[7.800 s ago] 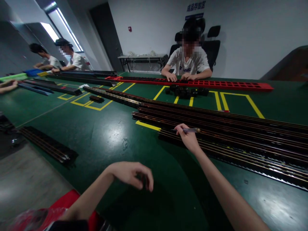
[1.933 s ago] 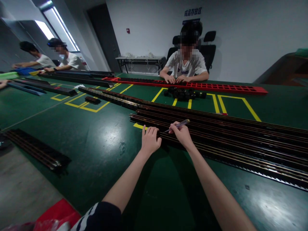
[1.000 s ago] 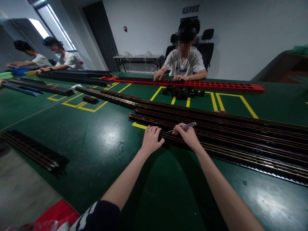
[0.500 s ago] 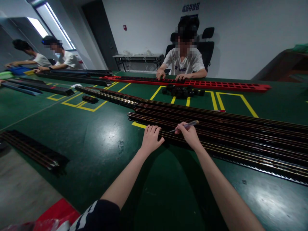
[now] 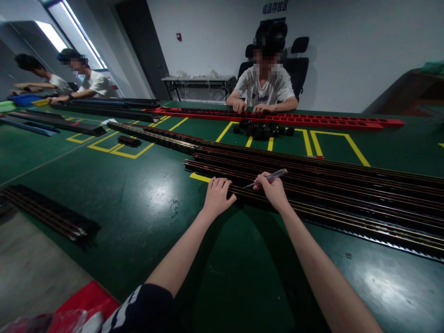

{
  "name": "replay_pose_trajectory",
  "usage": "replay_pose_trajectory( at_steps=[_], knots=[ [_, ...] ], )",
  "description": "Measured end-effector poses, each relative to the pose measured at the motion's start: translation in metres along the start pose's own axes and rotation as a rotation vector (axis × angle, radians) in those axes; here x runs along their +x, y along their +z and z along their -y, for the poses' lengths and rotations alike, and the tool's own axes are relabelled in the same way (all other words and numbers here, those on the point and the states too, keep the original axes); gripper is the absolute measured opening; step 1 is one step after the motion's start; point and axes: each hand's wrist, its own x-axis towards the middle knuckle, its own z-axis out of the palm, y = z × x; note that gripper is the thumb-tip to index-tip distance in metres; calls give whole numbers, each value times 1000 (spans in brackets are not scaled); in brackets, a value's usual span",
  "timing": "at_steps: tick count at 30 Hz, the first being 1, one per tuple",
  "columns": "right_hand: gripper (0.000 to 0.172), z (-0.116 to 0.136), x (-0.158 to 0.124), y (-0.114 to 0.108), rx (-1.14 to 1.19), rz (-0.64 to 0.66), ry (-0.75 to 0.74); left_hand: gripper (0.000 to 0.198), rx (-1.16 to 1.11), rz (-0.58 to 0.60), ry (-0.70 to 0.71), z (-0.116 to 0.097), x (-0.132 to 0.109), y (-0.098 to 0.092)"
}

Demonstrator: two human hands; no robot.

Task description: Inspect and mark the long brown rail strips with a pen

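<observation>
My left hand [image 5: 218,198] lies over the near bar of a stack of long black rails [image 5: 333,199] with brass and copper-coloured strips, near the bar's left end. Its fingers are stretched out across the bar and the thumb stands apart. Just to the right, my right hand [image 5: 272,190] is closed around a slim screwdriver [image 5: 276,175] with a translucent purplish handle. The tool slants, handle up to the right, and its thin shaft points down left to the near bar. Whether the tip touches the bar I cannot tell.
Across the green table [image 5: 138,208] a co-worker [image 5: 265,85] handles a long red frame [image 5: 312,119]. Black parts [image 5: 262,129] lie before that frame. More rails [image 5: 48,215] lie at the left edge. Two other people sit far left. A red bag [image 5: 86,298] is at lower left.
My hands have kept nearly the same place; the screwdriver's handle has tipped up slightly. Across the table, part of the red frame now reaches further right and the co-worker's hands have shifted.
</observation>
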Motion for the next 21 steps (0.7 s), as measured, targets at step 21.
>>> replay_pose_trajectory(
  at_steps=[21],
  knots=[
    [38, 3, -3, -1, -62, -17, -9, 28, 4, -24, 6, -2, 0, 0]
  ],
)
